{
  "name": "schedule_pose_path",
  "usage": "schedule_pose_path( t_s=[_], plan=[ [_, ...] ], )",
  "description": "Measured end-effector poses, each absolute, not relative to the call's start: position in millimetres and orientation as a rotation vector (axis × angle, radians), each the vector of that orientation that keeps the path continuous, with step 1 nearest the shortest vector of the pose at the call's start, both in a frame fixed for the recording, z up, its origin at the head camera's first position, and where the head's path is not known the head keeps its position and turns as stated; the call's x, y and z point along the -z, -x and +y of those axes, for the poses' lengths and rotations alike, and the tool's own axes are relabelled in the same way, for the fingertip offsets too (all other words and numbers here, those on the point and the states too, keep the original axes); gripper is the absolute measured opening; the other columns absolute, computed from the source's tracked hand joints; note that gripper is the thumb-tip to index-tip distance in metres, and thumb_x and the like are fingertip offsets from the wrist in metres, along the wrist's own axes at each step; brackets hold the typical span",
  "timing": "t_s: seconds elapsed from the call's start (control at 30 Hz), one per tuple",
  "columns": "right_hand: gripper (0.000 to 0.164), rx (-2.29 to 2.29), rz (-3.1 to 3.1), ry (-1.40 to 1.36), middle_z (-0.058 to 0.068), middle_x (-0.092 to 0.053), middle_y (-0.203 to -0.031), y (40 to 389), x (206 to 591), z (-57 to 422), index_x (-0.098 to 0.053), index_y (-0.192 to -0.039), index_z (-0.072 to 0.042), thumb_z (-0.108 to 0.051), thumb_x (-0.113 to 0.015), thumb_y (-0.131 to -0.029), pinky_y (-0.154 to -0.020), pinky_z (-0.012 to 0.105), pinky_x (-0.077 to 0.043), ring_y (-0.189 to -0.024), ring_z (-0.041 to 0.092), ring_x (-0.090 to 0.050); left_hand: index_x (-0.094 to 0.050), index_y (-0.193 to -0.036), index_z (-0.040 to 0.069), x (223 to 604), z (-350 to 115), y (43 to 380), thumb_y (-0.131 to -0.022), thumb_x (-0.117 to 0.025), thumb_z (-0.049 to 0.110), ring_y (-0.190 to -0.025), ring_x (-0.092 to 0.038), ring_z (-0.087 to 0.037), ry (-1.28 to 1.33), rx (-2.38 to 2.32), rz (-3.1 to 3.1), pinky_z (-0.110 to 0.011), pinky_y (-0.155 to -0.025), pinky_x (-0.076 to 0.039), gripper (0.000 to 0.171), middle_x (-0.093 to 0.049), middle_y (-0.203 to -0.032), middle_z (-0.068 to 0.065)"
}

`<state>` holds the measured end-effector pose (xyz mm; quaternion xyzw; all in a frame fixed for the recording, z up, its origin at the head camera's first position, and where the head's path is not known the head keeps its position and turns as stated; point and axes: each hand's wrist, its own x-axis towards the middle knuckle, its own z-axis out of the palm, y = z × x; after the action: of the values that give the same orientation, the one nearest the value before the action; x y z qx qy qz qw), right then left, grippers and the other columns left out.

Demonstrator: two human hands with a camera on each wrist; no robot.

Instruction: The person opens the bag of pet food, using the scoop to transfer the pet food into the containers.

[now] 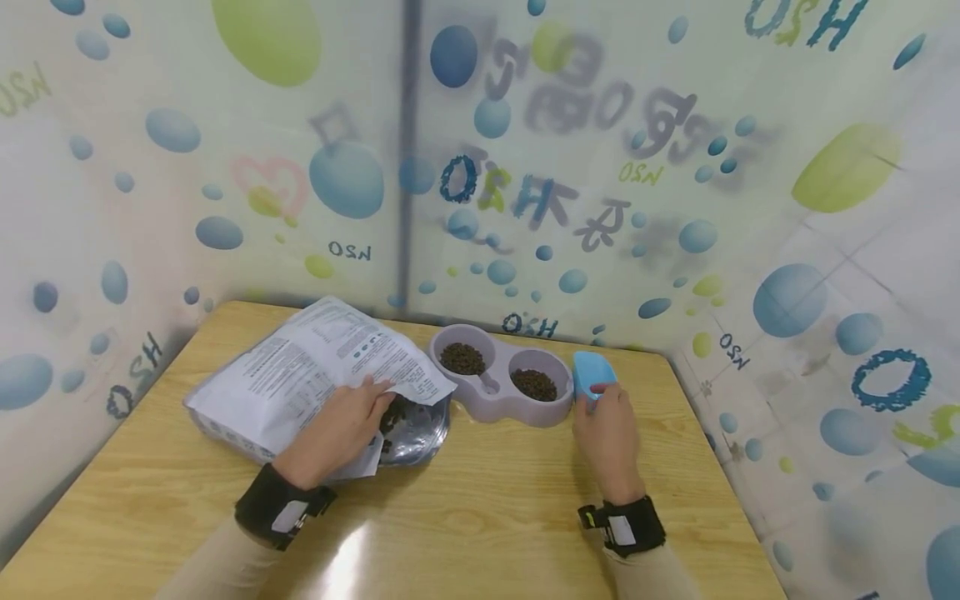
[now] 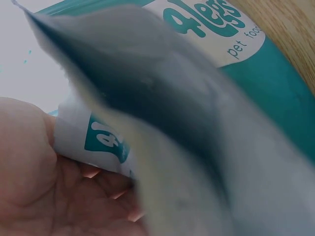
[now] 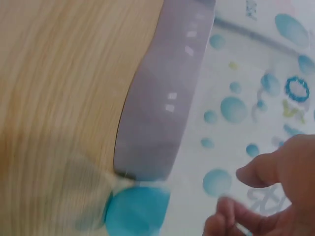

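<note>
A white and teal pet food bag (image 1: 300, 367) lies on its side at the left, its mouth facing right with brown kibble (image 1: 393, 412) inside. My left hand (image 1: 341, 429) holds the upper edge of the mouth; in the left wrist view the flap sits between thumb and fingers (image 2: 98, 196). A light blue scoop (image 1: 594, 371) rests on the table beside the grey double bowl (image 1: 495, 408). Over its near end is my right hand (image 1: 609, 429). The right wrist view shows thumb and fingers apart, nothing between them, and the scoop (image 3: 138, 211) below.
Both cups of the double bowl hold brown kibble (image 1: 462, 358). The wooden table (image 1: 465, 517) reaches back to a wall (image 1: 525, 275) printed with blue and green dots, with more such walls at left and right.
</note>
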<state>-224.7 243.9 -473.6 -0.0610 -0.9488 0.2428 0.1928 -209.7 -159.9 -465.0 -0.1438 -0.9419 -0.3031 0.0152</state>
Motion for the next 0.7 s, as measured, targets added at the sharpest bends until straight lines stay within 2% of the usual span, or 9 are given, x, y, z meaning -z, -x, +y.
schedule_pose_path(
  t_s=[0.1,0.2,0.5,0.7],
  plan=[
    [0.026,-0.716,-2.657,0.094,0.019,-0.078,-0.094,224.1,475.1,231.9,-0.072,-0.127,0.005,-0.019,-0.069,-0.115,-0.059,0.038,-0.054,-0.074,0.027,-0.072,-0.065,-0.159,-0.006,465.7,-159.9,209.3,-0.126,-0.046,0.025,-0.154,-0.058,-0.060,0.449,0.937,-2.932,-0.070,-0.120,-0.057,0.049,-0.054,-0.166,-0.044],
    [0.021,-0.733,-2.669,0.022,0.011,-0.075,-0.083,222.6,479.1,219.8,-0.075,-0.118,0.000,-0.020,-0.071,-0.115,-0.055,0.030,-0.046,-0.064,0.018,-0.063,-0.066,-0.158,-0.006,464.9,-159.9,208.2,-0.126,-0.046,0.025,-0.153,-0.059,-0.060,0.449,0.936,-2.932,-0.070,-0.119,-0.057,0.049,-0.055,-0.165,-0.044],
    [0.015,-0.796,-2.761,-0.189,-0.002,-0.066,-0.074,216.8,493.1,178.3,-0.077,-0.101,-0.009,-0.018,-0.075,-0.113,-0.058,0.025,-0.044,-0.062,0.009,-0.054,-0.065,-0.160,-0.005,465.1,-160.7,208.3,-0.126,-0.046,0.025,-0.152,-0.061,-0.060,0.445,0.934,-2.945,-0.067,-0.112,-0.061,0.049,-0.053,-0.166,-0.044],
    [0.016,-0.831,-2.827,-0.311,-0.005,-0.063,-0.074,216.5,503.9,154.3,-0.077,-0.095,-0.014,-0.017,-0.076,-0.111,-0.059,0.025,-0.043,-0.065,0.007,-0.053,-0.065,-0.160,-0.005,465.1,-159.8,209.1,-0.126,-0.045,0.026,-0.153,-0.061,-0.059,0.450,0.949,-2.940,-0.063,-0.107,-0.064,0.050,-0.053,-0.167,-0.043]
  ],
)
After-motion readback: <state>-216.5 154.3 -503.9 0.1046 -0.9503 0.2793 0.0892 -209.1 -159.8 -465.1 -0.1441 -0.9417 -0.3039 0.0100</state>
